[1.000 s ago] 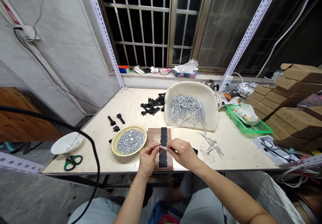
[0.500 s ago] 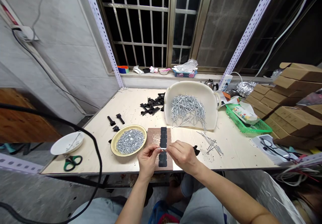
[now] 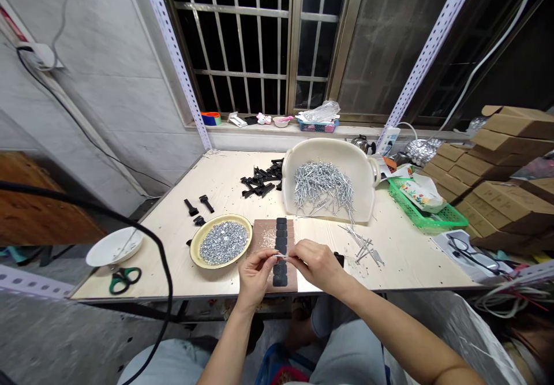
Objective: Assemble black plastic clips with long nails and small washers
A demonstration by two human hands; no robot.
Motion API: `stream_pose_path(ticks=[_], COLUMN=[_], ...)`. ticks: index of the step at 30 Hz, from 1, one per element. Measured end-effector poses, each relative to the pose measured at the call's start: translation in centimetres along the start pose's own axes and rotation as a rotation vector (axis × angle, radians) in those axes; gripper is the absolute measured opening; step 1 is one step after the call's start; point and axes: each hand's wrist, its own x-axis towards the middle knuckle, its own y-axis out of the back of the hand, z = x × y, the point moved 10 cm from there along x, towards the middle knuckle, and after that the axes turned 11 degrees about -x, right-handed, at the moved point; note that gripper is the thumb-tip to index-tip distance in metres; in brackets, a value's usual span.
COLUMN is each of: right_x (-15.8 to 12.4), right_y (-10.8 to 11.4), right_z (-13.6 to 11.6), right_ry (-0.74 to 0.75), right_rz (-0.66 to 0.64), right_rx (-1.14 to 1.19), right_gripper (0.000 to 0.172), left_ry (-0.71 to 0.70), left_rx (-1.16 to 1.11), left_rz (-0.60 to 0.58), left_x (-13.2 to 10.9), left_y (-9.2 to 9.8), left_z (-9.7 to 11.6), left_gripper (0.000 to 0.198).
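My left hand (image 3: 254,274) and my right hand (image 3: 315,265) meet over a brown board (image 3: 262,230) at the table's front. Pinched between the fingertips of both is a thin silvery metal pin (image 3: 281,255), lying roughly level; its ends are hidden by the fingers. Beneath it a row of black rounded blocks (image 3: 280,276) runs along the board. Left of my left hand is a yellow bowl (image 3: 195,254) full of small silvery metal pieces (image 3: 224,243). Beyond my right hand stands a cream tray (image 3: 362,201) with a heap of long metal pins (image 3: 322,183).
Black plastic parts (image 3: 262,180) are piled behind the board. Loose pins (image 3: 366,246) lie to the right, near a green basket (image 3: 448,223) and stacked cardboard boxes (image 3: 497,206). A white plate (image 3: 98,254) and green-handled scissors (image 3: 124,279) are at left. A black cable (image 3: 162,258) hangs in front.
Both hands keep their pinch on the pin, with only slight shifts of the fingers. The black cable at left has swung a little leftward.
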Motion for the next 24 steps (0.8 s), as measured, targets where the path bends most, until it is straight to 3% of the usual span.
stream_pose_path(ticks=[6,14,19,24], right_x=[0.0,-0.1,0.0,-0.1], right_y=[-0.6,-1.0,-0.7,-0.6], right_z=[0.2,0.6,0.7,0.7], right_ry=[0.014,0.017,-0.003,0.004], right_rz=[-0.049,-0.096,-0.053,-0.03], right_rx=[0.006,0.027,0.036,0.05], right_gripper=[0.021,0.021,0.02,0.02], left_ry=[0.004,-0.048,0.023,-0.046], left_rx=[0.096,0.207,0.175,0.24], left_rz=[-0.03,-0.115,-0.07,-0.099], left_x=[0.2,0.3,0.3,0.2], left_y=[0.1,-1.3,-0.8,-0.9], left_z=[0.3,1.7,1.1,1.5], left_gripper=[0.01,0.007,0.017,0.012])
